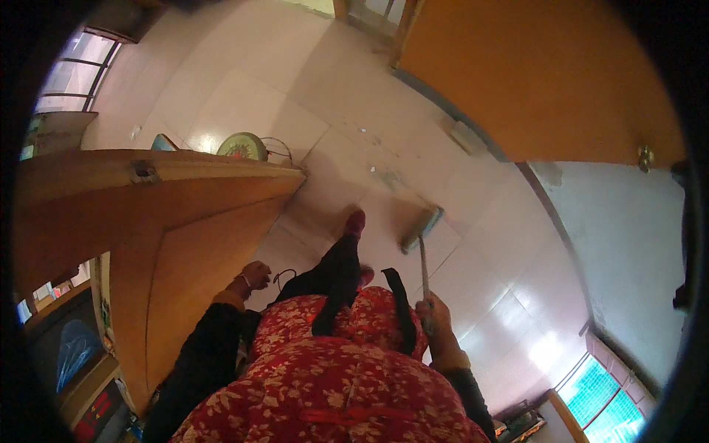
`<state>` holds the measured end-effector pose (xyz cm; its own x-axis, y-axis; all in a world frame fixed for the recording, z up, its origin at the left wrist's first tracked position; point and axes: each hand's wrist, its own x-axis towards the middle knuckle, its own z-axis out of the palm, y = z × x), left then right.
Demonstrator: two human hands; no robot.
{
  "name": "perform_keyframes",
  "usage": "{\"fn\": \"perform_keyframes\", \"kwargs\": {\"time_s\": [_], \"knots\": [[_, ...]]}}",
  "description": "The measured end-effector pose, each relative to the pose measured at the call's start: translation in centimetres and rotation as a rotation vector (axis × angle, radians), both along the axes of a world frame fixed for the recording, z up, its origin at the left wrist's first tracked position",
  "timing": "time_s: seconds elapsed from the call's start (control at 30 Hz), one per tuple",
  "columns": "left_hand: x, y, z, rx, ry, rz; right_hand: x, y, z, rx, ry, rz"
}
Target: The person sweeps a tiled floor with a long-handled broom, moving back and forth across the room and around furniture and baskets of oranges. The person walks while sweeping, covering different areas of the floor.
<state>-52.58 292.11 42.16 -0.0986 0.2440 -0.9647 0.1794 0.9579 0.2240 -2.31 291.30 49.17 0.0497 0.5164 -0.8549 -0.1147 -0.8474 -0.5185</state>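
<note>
My right hand [435,315] is closed round the handle of a long-handled floor brush or squeegee [422,228]; its exact kind is blurred. The head of the tool rests on the pale tiled floor [487,260], ahead of my feet. Small white bits and smudges of dirt lie on the tiles beyond the head. My left hand [257,275] hangs beside the wooden door at the left, fingers curled, and I cannot tell whether anything is in it. A thin dark loop shows just right of that hand.
A brown wooden door [210,238] stands close on the left, with a round green object [242,147] on the floor past its edge. Another wooden door [532,83] is at the upper right. A pale wall [626,238] runs down the right side to a window [604,396].
</note>
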Motion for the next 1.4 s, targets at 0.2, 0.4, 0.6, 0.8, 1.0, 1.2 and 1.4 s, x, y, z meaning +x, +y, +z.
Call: {"fn": "perform_keyframes", "kwargs": {"time_s": [0.2, 0.4, 0.6, 0.8, 1.0, 1.2, 1.4], "knots": [[-1.6, 0.9, 0.2, 0.025, -0.028, 0.026, -5.1, 11.7, -0.9, -0.252, 0.438, -0.374], [-1.7, 1.7, 0.7, 0.02, -0.005, 0.071, -5.7, 16.6, 0.4, -0.184, 0.562, -0.403], [-2.4, 3.0, -1.2, 0.046, -0.025, 0.101, -3.8, 16.8, 3.5, -0.162, 0.3, -0.383], [-3.3, 2.8, -2.7, 0.016, -0.072, 0.337, 2.3, 13.3, 4.0, -0.133, 0.087, -0.354], [-2.3, 0.9, -1.4, 0.046, -0.073, 0.296, 11.1, 9.7, -1.5, -0.132, -0.1, -0.368], [2.4, -0.4, 1.5, 0.059, 0.106, 0.422, 16.1, 14.6, -9.5, -0.054, 0.304, -0.434], [7.1, -3.1, 3.0, -0.034, 0.127, 0.621, 8.1, 23.1, -9.6, -0.298, 0.051, -0.233]]}}
